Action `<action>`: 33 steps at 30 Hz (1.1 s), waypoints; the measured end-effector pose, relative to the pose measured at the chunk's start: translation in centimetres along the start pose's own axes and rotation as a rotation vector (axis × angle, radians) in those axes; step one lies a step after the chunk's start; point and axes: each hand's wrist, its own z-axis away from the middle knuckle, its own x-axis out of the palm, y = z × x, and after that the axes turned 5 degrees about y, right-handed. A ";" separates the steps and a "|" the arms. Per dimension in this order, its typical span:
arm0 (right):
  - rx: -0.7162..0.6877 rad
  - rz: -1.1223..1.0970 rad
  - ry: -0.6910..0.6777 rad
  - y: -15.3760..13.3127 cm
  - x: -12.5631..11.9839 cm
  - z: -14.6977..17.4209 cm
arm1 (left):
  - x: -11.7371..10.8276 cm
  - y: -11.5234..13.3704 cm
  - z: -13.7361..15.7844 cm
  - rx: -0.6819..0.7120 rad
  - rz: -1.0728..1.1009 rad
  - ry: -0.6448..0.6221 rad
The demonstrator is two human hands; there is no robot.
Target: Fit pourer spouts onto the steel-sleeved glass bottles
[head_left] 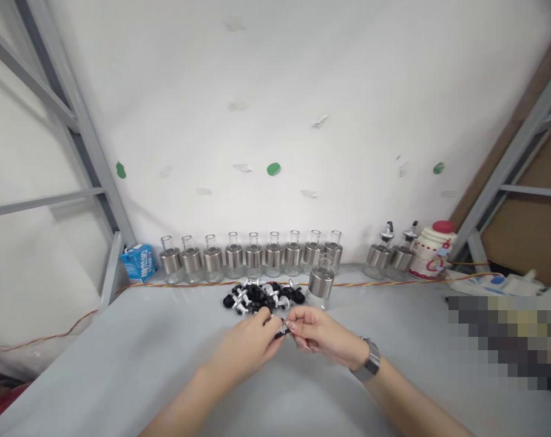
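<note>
My left hand (260, 335) and my right hand (315, 329) meet over the table in front of me. Between their fingertips is a small black-and-silver pourer spout (282, 331), mostly covered by the fingers. Both hands are closed on it in a pinch. Just beyond them lies a loose pile of black and silver pourer spouts (260, 296). Behind my right hand a single glass bottle with a steel sleeve (321, 283) stands upright, its neck without a spout.
Along the wall stands a row of several similar bottles (253, 260). Two bottles with spouts fitted (379, 258) are at the right, beside a red-and-white jar (432, 250). A blue carton (139, 263) stands far left. A twisted wire (202, 284) crosses the table (166, 340).
</note>
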 end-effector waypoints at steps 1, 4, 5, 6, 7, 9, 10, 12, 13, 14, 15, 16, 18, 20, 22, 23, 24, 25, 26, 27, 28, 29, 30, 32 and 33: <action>-0.002 0.002 -0.001 0.0 0.0 0.0 | 0.0 0.0 0.0 0.000 0.005 -0.003; -0.011 0.009 -0.006 0.2 -0.1 -0.1 | 0.0 -0.1 0.0 -0.025 0.079 -0.005; -0.018 0.017 -0.006 0.2 -0.2 -0.1 | 0.1 -0.1 0.0 -0.040 0.136 0.000; -0.028 0.031 -0.005 0.3 -0.2 -0.2 | 0.3 -0.1 0.0 -0.058 0.216 0.009; -0.042 0.053 -0.003 0.3 -0.2 -0.2 | 0.4 -0.1 0.0 -0.079 0.316 0.023; -0.085 0.119 0.006 0.3 -0.2 -0.2 | 0.8 0.0 -0.1 -0.140 0.577 0.047; -0.115 0.160 0.017 0.2 -0.1 -0.1 | 0.9 0.2 -0.1 -0.178 0.732 0.046; -0.178 0.250 0.046 -0.1 0.1 0.2 | 0.9 0.5 -0.1 -0.246 1.044 0.008; -0.205 0.292 0.059 -0.3 0.2 0.4 | 0.8 0.7 -0.1 -0.269 1.181 -0.025; -0.227 0.327 0.070 -0.5 0.4 0.6 | 0.7 0.9 0.0 -0.282 1.293 -0.058; -0.243 0.353 0.079 -0.6 0.5 0.8 | 0.5 1.0 0.0 -0.288 1.374 -0.083; -0.252 0.372 0.086 -0.8 0.6 1.0 | 0.4 1.0 0.1 -0.293 1.429 -0.096; -0.261 0.390 0.105 -0.9 0.9 1.2 | 0.3 1.0 0.1 -0.305 1.480 -0.101; -0.265 0.393 0.124 -1.0 1.2 1.2 | 0.5 0.9 0.1 -0.313 1.483 -0.088; -0.278 0.378 0.141 -0.9 1.4 1.1 | 0.8 0.9 0.1 -0.315 1.462 -0.070; -0.286 0.369 0.147 -0.9 1.4 1.0 | 1.0 0.9 0.1 -0.317 1.451 -0.057; -0.290 0.361 0.152 -0.8 1.5 1.0 | 1.1 0.9 0.1 -0.321 1.442 -0.043; -0.293 0.354 0.156 -0.7 1.5 0.9 | 1.2 0.9 0.1 -0.325 1.437 -0.033; -0.292 0.348 0.158 -0.6 1.5 0.9 | 1.2 0.9 0.1 -0.328 1.433 -0.029; -0.290 0.343 0.161 -0.6 1.5 0.9 | 1.2 0.9 0.1 -0.329 1.431 -0.027; -0.289 0.336 0.164 -0.5 1.5 0.9 | 1.1 0.9 0.1 -0.327 1.429 -0.029; -0.288 0.326 0.168 -0.4 1.5 0.8 | 1.0 0.9 0.1 -0.325 1.424 -0.031; -0.291 0.314 0.171 -0.3 1.6 0.8 | 0.8 0.9 0.1 -0.322 1.421 -0.036; -0.295 0.290 0.171 -0.1 1.6 0.7 | 0.6 0.9 0.1 -0.317 1.424 -0.041; -0.296 0.278 0.168 0.0 1.7 0.7 | 0.5 0.9 0.1 -0.314 1.429 -0.044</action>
